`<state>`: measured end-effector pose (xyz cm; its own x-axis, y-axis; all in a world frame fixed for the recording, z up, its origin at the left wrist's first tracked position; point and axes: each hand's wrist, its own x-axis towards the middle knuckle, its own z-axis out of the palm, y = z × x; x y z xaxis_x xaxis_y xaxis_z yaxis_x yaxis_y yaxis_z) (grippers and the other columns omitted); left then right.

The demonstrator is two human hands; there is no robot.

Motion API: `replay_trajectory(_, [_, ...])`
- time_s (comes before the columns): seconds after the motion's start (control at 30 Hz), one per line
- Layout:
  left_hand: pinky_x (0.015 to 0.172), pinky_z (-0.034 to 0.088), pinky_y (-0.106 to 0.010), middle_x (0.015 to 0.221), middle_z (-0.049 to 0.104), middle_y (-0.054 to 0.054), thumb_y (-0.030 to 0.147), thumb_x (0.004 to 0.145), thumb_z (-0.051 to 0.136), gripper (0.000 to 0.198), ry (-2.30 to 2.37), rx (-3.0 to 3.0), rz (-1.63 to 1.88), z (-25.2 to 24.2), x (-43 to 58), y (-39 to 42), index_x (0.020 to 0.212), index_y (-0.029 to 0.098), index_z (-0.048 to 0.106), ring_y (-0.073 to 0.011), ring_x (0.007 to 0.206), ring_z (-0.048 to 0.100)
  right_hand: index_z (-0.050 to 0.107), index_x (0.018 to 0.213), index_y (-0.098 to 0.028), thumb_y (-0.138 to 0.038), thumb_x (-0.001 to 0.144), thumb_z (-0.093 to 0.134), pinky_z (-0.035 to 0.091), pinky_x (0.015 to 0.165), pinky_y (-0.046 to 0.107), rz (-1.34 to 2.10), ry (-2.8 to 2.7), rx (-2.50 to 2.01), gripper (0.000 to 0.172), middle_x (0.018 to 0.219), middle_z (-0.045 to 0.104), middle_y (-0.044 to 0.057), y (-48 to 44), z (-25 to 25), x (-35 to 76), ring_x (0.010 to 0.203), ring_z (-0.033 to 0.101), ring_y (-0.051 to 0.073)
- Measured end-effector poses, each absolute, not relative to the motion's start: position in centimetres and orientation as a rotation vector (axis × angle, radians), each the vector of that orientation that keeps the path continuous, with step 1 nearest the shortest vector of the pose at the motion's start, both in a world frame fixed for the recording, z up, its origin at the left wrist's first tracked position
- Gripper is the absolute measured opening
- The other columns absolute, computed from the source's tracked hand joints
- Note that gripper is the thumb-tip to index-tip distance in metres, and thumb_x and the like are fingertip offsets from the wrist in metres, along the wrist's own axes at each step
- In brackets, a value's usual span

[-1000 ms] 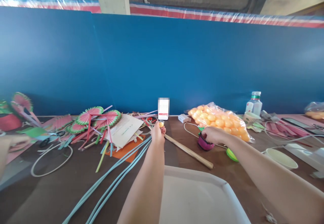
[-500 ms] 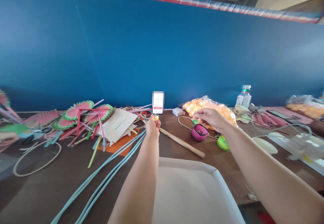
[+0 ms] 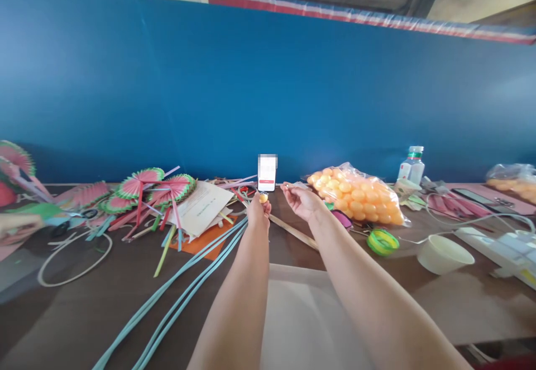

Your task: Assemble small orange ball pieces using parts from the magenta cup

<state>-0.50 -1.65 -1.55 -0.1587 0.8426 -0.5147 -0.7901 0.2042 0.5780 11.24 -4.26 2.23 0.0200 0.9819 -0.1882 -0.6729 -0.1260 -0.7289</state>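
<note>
Fingers of my left hand (image 3: 258,211) are closed round a small orange-yellow ball (image 3: 263,197), held up below a propped-up phone (image 3: 267,174). To its right, my right hand (image 3: 302,201) pinches thumb and fingertips together; something tiny may be between them, too small to name. A magenta bowl (image 3: 343,219) is partly hidden behind my right forearm. Close by lies a clear bag of orange balls (image 3: 355,194). Below my hands a wooden stick (image 3: 293,231) rests on the table, its near end covered by my right arm.
Left are pink-green paper fans (image 3: 140,183), white paper (image 3: 205,205) and pale blue cords (image 3: 184,286). A co-worker's hand (image 3: 19,227) shows at the left edge. Right are a green-yellow roll (image 3: 382,243), white cup (image 3: 444,255) and bottle (image 3: 412,166). A white tray (image 3: 310,325) is nearest me.
My right hand has moved left from above the magenta bowl to beside my left hand, fingers pinched. My left hand keeps the ball. The view has shifted slightly.
</note>
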Motion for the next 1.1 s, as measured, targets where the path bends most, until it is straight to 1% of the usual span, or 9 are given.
replay_trajectory(0.23, [0.050,0.046,-0.018,0.065,0.057,-0.002,0.026,0.085,0.063,0.012,0.961,0.095,1.461,-2.0,-0.4,-1.5,0.086,0.014,0.059,-0.0081,0.050,0.055,0.064,0.090,-0.014,0.003,0.082,0.053,0.055,0.053,0.007,1.593,-0.399,-0.797,0.022,0.073,0.069,0.000,-4.3,-1.1,9.9,0.051,0.061,0.003])
replay_trajectory(0.4, [0.051,0.046,-0.018,0.064,0.057,-0.002,0.027,0.087,0.060,0.014,0.993,0.129,1.458,-2.0,-0.2,-1.7,0.085,0.014,0.059,-0.0082,0.050,0.054,0.063,0.089,-0.015,-0.004,0.087,0.054,0.055,0.052,0.007,1.591,-0.375,-0.765,0.014,0.074,0.068,0.001,-5.0,-0.6,11.2,0.054,0.062,0.003])
replay_trajectory(0.57, [0.053,0.046,-0.020,0.068,0.059,-0.003,0.026,0.085,0.063,0.013,1.011,0.134,1.473,-2.1,-0.4,-1.7,0.084,0.014,0.060,-0.0086,0.051,0.055,0.064,0.084,-0.015,-0.001,0.081,0.059,0.053,0.054,0.007,1.560,-0.460,-0.840,0.015,0.074,0.068,0.000,-5.3,-0.3,11.3,0.054,0.059,0.002])
replay_trajectory(0.7, [0.054,0.048,-0.021,0.069,0.059,-0.004,0.027,0.085,0.063,0.013,1.045,0.164,1.484,-2.0,-0.4,-1.8,0.084,0.014,0.061,-0.0092,0.053,0.056,0.066,0.079,-0.016,-0.017,0.081,0.064,0.051,0.054,0.016,1.239,-0.856,-1.318,0.003,0.075,0.069,0.003,-5.6,-1.3,11.8,0.061,0.061,0.009])
replay_trajectory(0.83, [0.055,0.048,-0.021,0.071,0.060,-0.004,0.028,0.085,0.064,0.015,1.067,0.188,1.482,-2.0,-0.4,-1.9,0.084,0.014,0.060,-0.0091,0.055,0.056,0.068,0.073,-0.018,-0.032,0.081,0.064,0.051,0.073,0.029,0.750,-1.454,-1.895,0.016,0.082,0.072,0.010,-5.8,-1.7,12.5,0.084,0.068,0.022])
replay_trajectory(0.9, [0.055,0.049,-0.021,0.072,0.060,-0.004,0.028,0.085,0.064,0.015,1.076,0.195,1.475,-1.9,-0.5,-2.0,0.084,0.014,0.060,-0.0091,0.056,0.056,0.069,0.074,-0.017,-0.038,0.083,0.062,0.051,0.077,0.031,0.689,-1.537,-1.965,0.024,0.082,0.072,0.012,-5.8,-1.5,12.6,0.089,0.068,0.025])
replay_trajectory(1.0, [0.055,0.048,-0.020,0.068,0.058,-0.003,0.028,0.085,0.064,0.015,1.080,0.185,1.466,-1.8,-0.5,-2.0,0.084,0.014,0.060,-0.0088,0.055,0.056,0.067,0.083,-0.017,-0.038,0.086,0.060,0.055,0.070,0.028,0.902,-1.233,-1.719,0.022,0.077,0.069,0.008,-5.7,-1.0,12.7,0.080,0.068,0.020])
replay_trajectory(1.07, [0.055,0.047,-0.019,0.066,0.057,-0.002,0.029,0.085,0.065,0.015,1.066,0.171,1.465,-1.7,-0.5,-2.0,0.083,0.014,0.060,-0.0085,0.054,0.055,0.064,0.088,-0.017,-0.024,0.086,0.059,0.058,0.068,0.025,1.147,-0.915,-1.346,0.008,0.078,0.068,0.005,-5.7,-0.6,12.7,0.077,0.068,0.016])
replay_trajectory(1.1, [0.054,0.047,-0.020,0.066,0.056,-0.002,0.029,0.084,0.065,0.015,1.060,0.165,1.466,-1.7,-0.5,-2.0,0.083,0.014,0.060,-0.0085,0.053,0.054,0.062,0.089,-0.016,-0.015,0.085,0.058,0.060,0.070,0.025,1.252,-0.778,-1.171,0.006,0.078,0.068,0.005,-5.7,-0.5,12.8,0.078,0.068,0.015])
